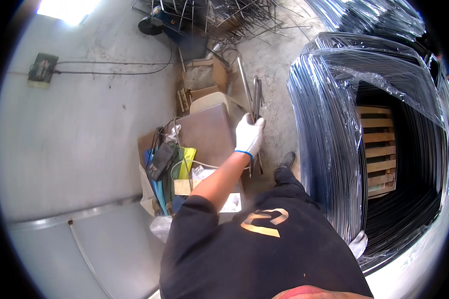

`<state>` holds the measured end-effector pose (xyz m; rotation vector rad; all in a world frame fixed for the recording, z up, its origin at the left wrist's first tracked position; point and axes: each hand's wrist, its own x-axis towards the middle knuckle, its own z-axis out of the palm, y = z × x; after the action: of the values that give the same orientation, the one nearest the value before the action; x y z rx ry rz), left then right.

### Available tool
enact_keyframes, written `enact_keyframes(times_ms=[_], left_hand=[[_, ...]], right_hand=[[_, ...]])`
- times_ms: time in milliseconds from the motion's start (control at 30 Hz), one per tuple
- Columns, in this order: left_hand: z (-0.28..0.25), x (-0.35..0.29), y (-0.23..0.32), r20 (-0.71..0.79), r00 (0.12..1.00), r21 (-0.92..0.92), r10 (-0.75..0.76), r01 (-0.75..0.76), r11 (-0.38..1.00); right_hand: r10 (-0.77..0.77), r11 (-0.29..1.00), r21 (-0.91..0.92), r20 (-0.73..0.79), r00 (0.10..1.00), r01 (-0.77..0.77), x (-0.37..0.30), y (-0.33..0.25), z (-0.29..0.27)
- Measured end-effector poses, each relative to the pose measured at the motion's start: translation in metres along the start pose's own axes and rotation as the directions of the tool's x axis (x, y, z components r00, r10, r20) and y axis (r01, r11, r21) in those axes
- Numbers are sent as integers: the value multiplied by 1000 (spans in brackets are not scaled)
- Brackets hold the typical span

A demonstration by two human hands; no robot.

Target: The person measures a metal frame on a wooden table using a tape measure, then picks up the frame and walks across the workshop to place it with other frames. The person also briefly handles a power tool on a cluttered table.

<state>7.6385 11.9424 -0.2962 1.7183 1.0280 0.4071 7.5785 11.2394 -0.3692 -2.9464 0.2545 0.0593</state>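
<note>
My left hand (249, 134), in a white glove with a blue cuff, is closed around a few long, thin metal rods (257, 94). They stand roughly upright past my fingers, and their lower ends show below the hand. Beside that hand is a brown board-topped surface (204, 129). My right hand (358, 244), also in a white glove, rests at the near inner edge of a tall stack of black rectangular frames (329, 149) wrapped in clear plastic film. Its fingers are too small and partly hidden to make out.
Cables, a dark pouch (162, 162), a yellow-green packet (187, 162) and papers (231, 203) clutter the surface to my left. Cardboard (218, 72) and a heap of thin rods (239, 17) lie farther off. A wooden pallet (378, 149) shows inside the frame stack. A wall stands left.
</note>
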Motion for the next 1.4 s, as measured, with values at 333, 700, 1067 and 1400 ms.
enact_keyframes(times_ms=[333, 700, 1067, 1400], left_hand=[[16, 110, 93, 113, 986, -36, -122, 127, 991], [37, 260, 198, 224, 974, -291, -42, 108, 951], [50, 443, 310, 439, 880, -373, 182, -6, 928], [55, 603, 305, 479, 738, -95, 476, -495, 863]], right_hand=[[-177, 939, 287, -65, 982, 189, 110, -254, 10], [-705, 321, 835, -104, 702, 447, 212, -657, -30], [-859, 67, 940, 225, 460, -334, 286, -949, 0], [-623, 29, 998, 68, 779, -64, 365, -1062, 54]])
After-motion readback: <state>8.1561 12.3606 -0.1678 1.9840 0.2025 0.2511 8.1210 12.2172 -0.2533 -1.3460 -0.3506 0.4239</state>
